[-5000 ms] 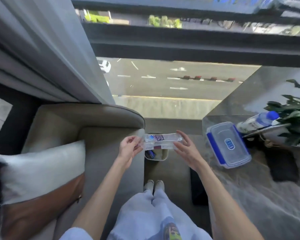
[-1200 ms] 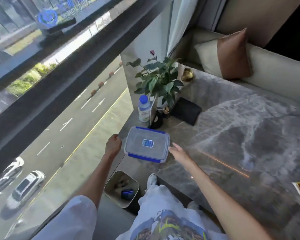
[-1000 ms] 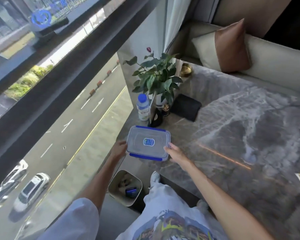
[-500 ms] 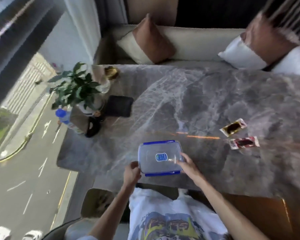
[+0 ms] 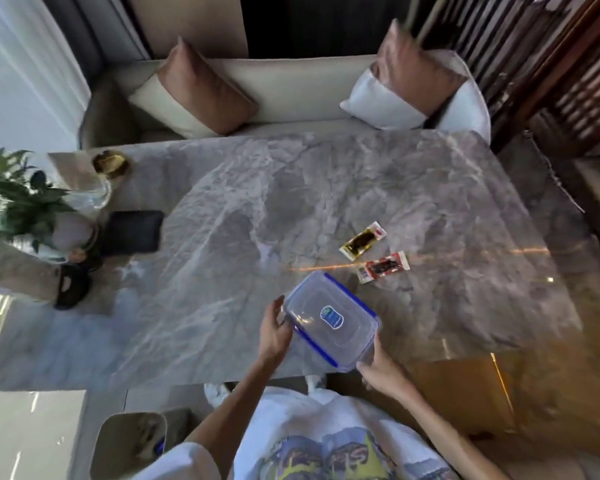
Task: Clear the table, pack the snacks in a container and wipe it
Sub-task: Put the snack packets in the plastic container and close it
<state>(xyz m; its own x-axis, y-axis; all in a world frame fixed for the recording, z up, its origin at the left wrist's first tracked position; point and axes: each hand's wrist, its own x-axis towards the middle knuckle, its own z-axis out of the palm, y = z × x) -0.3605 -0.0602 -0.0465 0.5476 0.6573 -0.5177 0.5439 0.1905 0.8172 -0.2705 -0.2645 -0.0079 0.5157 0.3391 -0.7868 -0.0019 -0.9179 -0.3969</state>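
Observation:
A clear plastic container with a blue-rimmed lid sits tilted at the near edge of the grey marble table. My left hand grips its left side and my right hand grips its near right corner. Two snack packets lie just beyond it: a yellow-edged packet and a red-edged packet.
A potted plant, a black pad, a small gold dish and a dark object stand at the table's left end. A bin sits on the floor near left. A cushioned sofa runs along the far side.
I have carried the container from the table's left end, by the plant, to the near edge close to the snack packets. The view has swung from the window to the table.

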